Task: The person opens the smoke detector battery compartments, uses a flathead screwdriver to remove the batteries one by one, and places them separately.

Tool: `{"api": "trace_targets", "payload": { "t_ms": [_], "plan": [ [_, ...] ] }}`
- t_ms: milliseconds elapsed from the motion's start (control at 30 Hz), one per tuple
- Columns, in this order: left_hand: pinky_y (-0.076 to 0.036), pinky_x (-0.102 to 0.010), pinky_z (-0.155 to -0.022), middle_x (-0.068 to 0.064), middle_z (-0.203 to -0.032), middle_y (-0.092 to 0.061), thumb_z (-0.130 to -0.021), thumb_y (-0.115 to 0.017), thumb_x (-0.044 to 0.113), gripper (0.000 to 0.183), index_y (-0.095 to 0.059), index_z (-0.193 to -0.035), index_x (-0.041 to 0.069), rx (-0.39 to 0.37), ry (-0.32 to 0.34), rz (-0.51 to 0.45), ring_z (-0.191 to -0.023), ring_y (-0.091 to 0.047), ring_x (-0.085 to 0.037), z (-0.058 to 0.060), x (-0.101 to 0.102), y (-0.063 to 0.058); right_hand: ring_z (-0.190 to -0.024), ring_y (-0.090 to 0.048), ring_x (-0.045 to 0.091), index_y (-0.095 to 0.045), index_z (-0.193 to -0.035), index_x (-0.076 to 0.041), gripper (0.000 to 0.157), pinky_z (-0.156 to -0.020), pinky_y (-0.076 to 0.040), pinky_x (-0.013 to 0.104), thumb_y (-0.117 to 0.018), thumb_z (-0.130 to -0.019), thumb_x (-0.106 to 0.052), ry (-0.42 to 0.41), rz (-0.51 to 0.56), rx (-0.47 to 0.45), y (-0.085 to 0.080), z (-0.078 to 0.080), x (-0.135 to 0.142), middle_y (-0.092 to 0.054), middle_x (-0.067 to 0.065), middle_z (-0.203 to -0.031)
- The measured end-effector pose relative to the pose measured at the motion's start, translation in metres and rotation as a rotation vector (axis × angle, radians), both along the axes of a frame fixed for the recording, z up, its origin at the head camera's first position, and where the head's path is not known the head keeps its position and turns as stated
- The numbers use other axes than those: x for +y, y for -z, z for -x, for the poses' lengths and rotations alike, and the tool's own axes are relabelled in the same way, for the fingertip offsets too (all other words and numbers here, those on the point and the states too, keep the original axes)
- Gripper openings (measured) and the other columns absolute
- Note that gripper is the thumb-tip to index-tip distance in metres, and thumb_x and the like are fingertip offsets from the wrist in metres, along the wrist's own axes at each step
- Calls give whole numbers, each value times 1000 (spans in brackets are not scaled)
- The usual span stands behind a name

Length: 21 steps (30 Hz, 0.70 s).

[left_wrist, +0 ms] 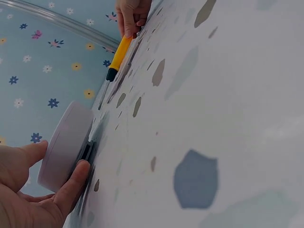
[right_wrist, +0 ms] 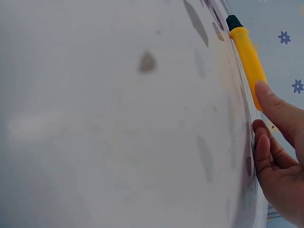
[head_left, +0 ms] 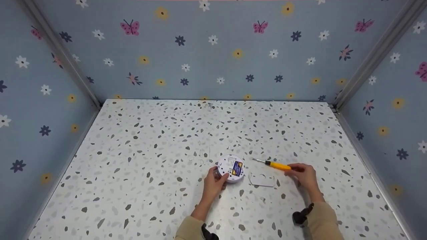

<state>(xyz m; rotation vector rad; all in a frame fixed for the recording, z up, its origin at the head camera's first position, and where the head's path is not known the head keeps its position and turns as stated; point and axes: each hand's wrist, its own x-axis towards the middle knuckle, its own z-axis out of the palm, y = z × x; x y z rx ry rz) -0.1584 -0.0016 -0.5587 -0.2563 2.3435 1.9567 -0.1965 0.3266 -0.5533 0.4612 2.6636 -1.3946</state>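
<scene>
My left hand (head_left: 213,185) grips a round white device (head_left: 230,160), shaped like a smoke alarm, by its near left edge. Its upturned face shows small holes and a dark blue and yellow rectangle. In the left wrist view, the thumb and fingers span the device's (left_wrist: 69,142) thick rim, close over the tabletop. To the right, my right hand (head_left: 305,175) pinches the end of a screwdriver's yellow handle (head_left: 280,165). Its metal shaft points left toward the device. The right wrist view shows the thumb on the screwdriver handle (right_wrist: 249,61), with the other fingers curled below.
A flat white plastic plate (head_left: 262,180) with a notched edge lies between the hands. The speckled white tabletop (head_left: 150,133) meets flowered blue panels (head_left: 213,50) at the back and both sides. Metal posts (head_left: 373,53) stand at the back corners.
</scene>
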Motion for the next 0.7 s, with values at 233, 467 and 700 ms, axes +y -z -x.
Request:
{"api": "trace_targets", "payload": {
  "t_ms": [233, 467, 700],
  "plan": [
    [-51, -27, -53, -8, -79, -53, -84, -61, 18, 53, -37, -126, -4, -15, 10, 9, -61, -56, -14, 1, -1, -2, -83, -50, 21, -66, -104, -7, 39, -58, -45, 22, -73, -72, -28, -12, 35, 55, 1, -2, 0, -62, 9, -99],
    [-51, -28, -53, -9, -79, -53, -85, -60, 15, 50, -38, -126, -5, -12, 5, 3, -61, -57, -15, 2, -2, -3, -88, -51, 19, -63, -108, -7, 41, -65, -45, 21, -71, -74, -29, 42, 101, 42, 2, -5, -3, -60, 9, -103],
    [-52, -27, -54, -9, -81, -52, -85, -59, 14, 48, -40, -126, -3, -36, -4, -21, -63, -56, -15, 8, -3, -3, -89, -53, 14, -58, -113, -3, 41, -72, -47, 15, -66, -80, -26, 92, 214, 83, 0, -6, -5, -57, 11, -108]
  ]
}}
